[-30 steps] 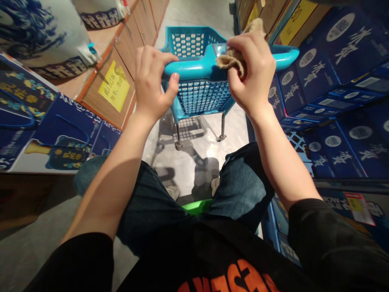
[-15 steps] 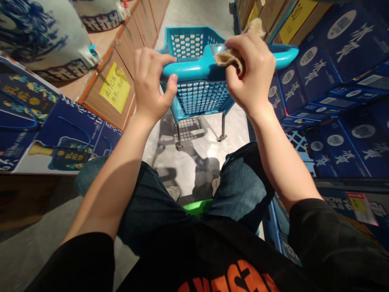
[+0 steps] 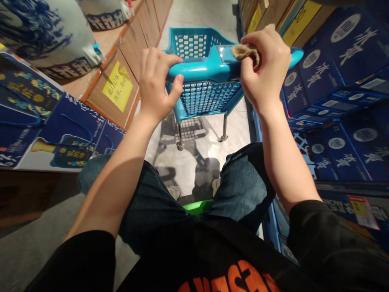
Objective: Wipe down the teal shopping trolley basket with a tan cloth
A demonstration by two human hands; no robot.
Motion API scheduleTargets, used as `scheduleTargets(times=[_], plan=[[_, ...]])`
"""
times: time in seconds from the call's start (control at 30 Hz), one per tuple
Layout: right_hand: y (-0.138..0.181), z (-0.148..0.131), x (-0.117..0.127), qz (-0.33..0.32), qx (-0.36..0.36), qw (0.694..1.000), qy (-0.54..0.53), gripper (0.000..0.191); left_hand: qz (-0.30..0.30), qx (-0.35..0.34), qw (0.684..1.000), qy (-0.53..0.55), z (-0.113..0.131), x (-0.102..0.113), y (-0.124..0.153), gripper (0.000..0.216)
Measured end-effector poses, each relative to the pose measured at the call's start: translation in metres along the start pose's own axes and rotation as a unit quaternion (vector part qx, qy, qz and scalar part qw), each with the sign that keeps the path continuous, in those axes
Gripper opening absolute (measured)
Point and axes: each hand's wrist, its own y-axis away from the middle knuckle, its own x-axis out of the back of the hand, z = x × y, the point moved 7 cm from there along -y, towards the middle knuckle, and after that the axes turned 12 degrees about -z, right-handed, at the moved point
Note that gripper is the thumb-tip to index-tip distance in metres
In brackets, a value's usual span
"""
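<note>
A teal plastic shopping cart (image 3: 200, 95) stands on the floor in front of me. My left hand (image 3: 158, 83) is wrapped round the left part of its handle bar (image 3: 206, 69). My right hand (image 3: 266, 67) is closed on a wad of tan cloth (image 3: 244, 51) and presses it onto the right part of the same bar. The cloth is mostly hidden inside my fingers. My knees in blue jeans show below the cart.
Stacked blue boxes (image 3: 340, 81) with white labels line the right side. On the left are blue printed cartons (image 3: 60, 134), a wooden counter with a yellow note (image 3: 118, 89) and a large blue-and-white jar (image 3: 39, 32). A narrow grey floor aisle (image 3: 197, 154) runs ahead.
My right hand has slid the cloth to the right and slightly up along the handle bar, and less cloth shows. My left hand keeps its grip on the bar.
</note>
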Motion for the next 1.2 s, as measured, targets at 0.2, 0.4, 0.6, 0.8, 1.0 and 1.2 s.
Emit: scheduleTargets(times=[0.2,0.4,0.6,0.8,1.0,1.2], plan=[[0.008,-0.049,-0.022,-0.16,0.048,0.986,-0.021,0.026,-0.004,0.029,0.999,0.025,-0.005,0.001,0.0,0.059],[-0.001,-0.001,0.002,-0.012,0.036,0.999,0.008,0.025,0.007,0.032,0.999,0.036,-0.004,0.003,-0.001,0.051],[0.005,-0.013,0.001,0.008,0.029,0.999,0.01,0.022,0.019,-0.007,1.0,0.0,-0.004,0.002,0.0,0.057],[0.007,-0.029,-0.008,-0.097,0.018,0.995,-0.027,0.021,0.025,0.009,1.0,0.017,-0.007,0.004,0.001,0.051],[0.003,0.005,0.006,0.042,0.008,0.998,0.035,0.025,0.017,0.016,0.999,0.026,-0.005,0.002,0.0,0.054],[0.01,-0.037,-0.012,-0.077,0.02,0.996,0.028,0.025,0.022,0.024,0.999,0.015,-0.007,0.003,0.001,0.055]])
